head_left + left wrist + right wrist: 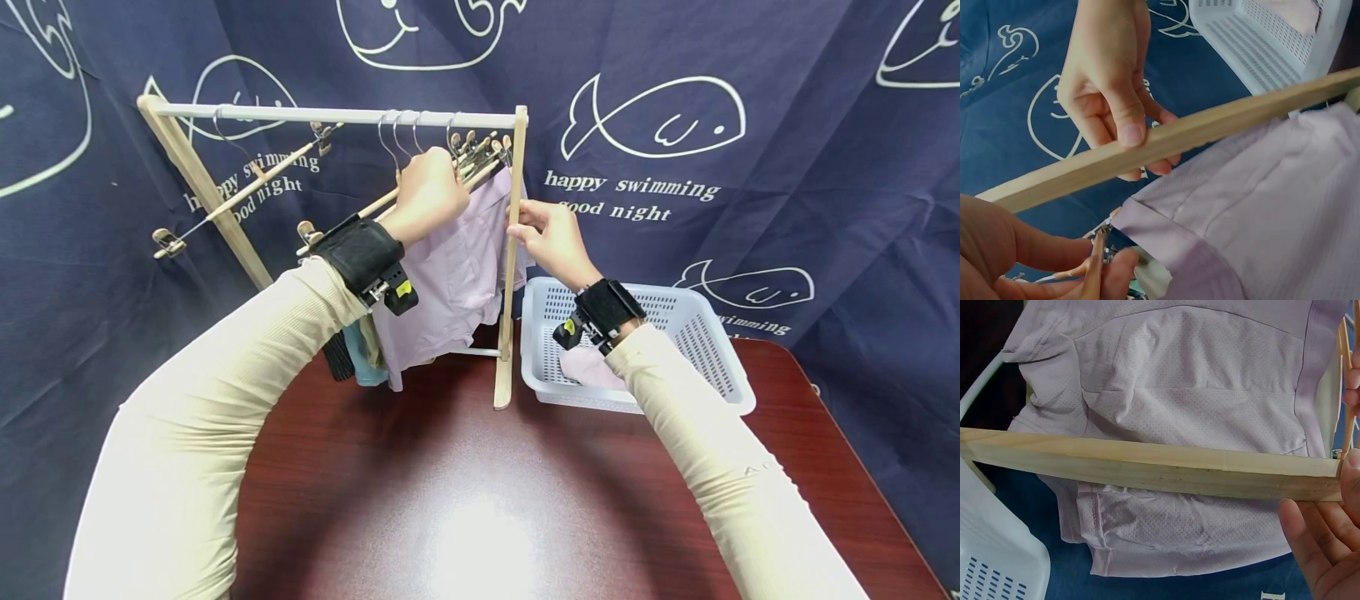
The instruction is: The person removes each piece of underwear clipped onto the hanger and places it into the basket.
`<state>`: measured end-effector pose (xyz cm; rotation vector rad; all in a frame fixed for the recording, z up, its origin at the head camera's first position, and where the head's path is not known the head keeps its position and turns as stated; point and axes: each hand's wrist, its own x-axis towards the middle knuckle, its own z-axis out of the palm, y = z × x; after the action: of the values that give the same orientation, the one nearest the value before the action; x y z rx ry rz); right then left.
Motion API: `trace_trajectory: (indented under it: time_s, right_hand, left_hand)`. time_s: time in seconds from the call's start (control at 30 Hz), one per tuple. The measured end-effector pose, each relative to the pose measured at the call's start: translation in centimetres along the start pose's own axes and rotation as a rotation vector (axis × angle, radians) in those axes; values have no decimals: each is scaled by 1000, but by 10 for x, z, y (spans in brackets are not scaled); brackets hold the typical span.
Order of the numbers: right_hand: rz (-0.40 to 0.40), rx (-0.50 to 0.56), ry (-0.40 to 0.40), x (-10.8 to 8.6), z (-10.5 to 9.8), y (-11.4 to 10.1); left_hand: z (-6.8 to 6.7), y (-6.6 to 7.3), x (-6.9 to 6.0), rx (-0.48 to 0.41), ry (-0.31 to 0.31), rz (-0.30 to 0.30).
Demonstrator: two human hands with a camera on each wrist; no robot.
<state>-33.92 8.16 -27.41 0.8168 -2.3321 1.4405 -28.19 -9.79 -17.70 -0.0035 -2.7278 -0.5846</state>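
In the head view the left hand (433, 193) is at the hangers under the white rail (300, 114); the left wrist view shows its fingers pinching a wooden hanger bar (1092, 269) beside a clip. Lilac shorts (450, 275) hang from the clips below that hand. The right hand (553, 237) grips the rack's right wooden post (514, 217), thumb on the near side and fingers behind, as the left wrist view also shows. In the right wrist view the post (1147, 465) crosses in front of the lilac shorts (1191, 412).
An empty clip hanger (258, 187) hangs at the rail's left. Teal and dark garments (365, 354) hang behind the shorts. Right of the rack, a light-blue basket (697, 333) holds a pink cloth (588, 367). The rack stands on a dark red table (420, 467) before a navy curtain (825, 192).
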Motion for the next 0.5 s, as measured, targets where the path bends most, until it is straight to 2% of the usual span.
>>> trace_trajectory:
  time_s: [0.23,0.5]
  right_hand:
    - [2,-13,6,0,0,1]
    - [7,-2,2,0,-1,1]
  left_hand:
    - [4,-1,2,30,70,38]
    - [4,-4,6,-39,96,47]
